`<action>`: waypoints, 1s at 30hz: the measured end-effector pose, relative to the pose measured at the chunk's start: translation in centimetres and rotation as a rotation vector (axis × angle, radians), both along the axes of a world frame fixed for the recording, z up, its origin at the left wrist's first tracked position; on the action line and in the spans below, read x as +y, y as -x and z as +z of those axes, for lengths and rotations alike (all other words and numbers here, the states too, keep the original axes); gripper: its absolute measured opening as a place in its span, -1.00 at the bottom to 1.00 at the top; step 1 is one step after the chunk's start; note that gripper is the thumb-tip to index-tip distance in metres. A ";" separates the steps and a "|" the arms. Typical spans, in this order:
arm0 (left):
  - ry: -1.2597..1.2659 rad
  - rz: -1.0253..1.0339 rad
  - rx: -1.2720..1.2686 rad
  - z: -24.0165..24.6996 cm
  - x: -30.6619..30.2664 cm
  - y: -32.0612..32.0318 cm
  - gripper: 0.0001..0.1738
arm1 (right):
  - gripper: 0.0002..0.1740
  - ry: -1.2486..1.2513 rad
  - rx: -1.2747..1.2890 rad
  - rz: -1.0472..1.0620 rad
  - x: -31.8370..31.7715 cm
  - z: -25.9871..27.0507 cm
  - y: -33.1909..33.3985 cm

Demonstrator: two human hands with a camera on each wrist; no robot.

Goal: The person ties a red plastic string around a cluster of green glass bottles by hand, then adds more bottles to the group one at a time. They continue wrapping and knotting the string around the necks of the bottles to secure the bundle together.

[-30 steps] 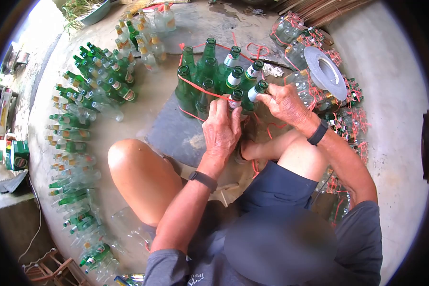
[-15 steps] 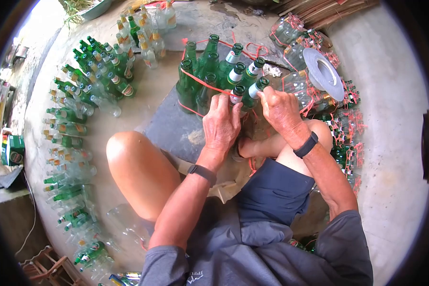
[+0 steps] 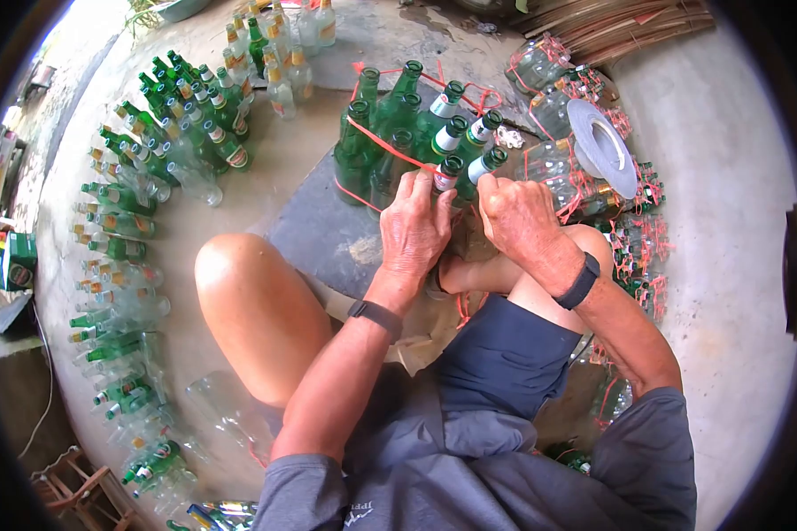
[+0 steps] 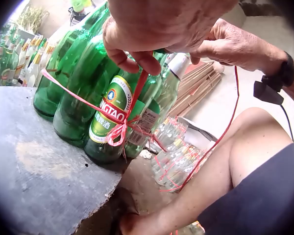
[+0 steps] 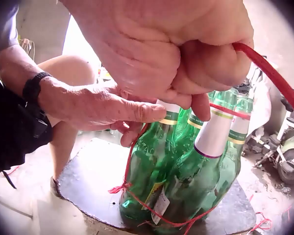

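Note:
A cluster of green beer bottles stands upright on a dark flat slab, with red plastic twine around their lower bodies and tied in a bow by a Tsingtao label. More twine runs across the necks. At the nearest neck, my left hand pinches that twine, its thumb against the bottle in the right wrist view. My right hand curls its fingers around a length of twine beside the neighbouring white-necked bottle; the loose end hangs down in the left wrist view.
Many loose green and clear bottles line the floor at left. Tied bundles of bottles stand along the right wall, with a grey hat on them. Bare knees flank the slab; a bundle of sticks lies at the back.
My right hand has lowered slightly and turned its knuckles upward beside the bottle neck. The left hand stays at its bottle neck. The head view has shifted a little.

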State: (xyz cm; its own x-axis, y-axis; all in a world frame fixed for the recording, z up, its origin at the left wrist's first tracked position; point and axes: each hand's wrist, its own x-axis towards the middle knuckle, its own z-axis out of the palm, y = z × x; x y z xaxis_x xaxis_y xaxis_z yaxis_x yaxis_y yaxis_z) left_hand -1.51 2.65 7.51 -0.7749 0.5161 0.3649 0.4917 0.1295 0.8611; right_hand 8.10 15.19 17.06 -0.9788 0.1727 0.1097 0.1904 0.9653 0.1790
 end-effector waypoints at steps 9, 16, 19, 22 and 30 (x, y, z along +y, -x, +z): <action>-0.013 -0.010 -0.017 0.1 -0.1 0.0 -0.70 | -0.86 0.086 -0.066 0.107 -1.8 2.2 1.7; -0.017 -0.033 0.011 -0.6 0.0 0.3 -0.66 | -0.87 0.154 -0.202 0.189 -2.9 3.9 4.2; -0.020 -0.070 0.079 -0.7 -0.1 0.6 -0.65 | -0.85 0.129 -0.259 0.284 -2.7 4.8 5.6; -0.036 -0.048 0.021 -0.4 -0.1 0.4 -0.65 | -0.89 0.173 -0.271 0.437 -1.6 5.4 7.2; 0.015 -0.015 0.012 -0.3 -0.1 0.3 -0.59 | -0.82 0.237 -0.405 0.546 0.8 5.8 11.0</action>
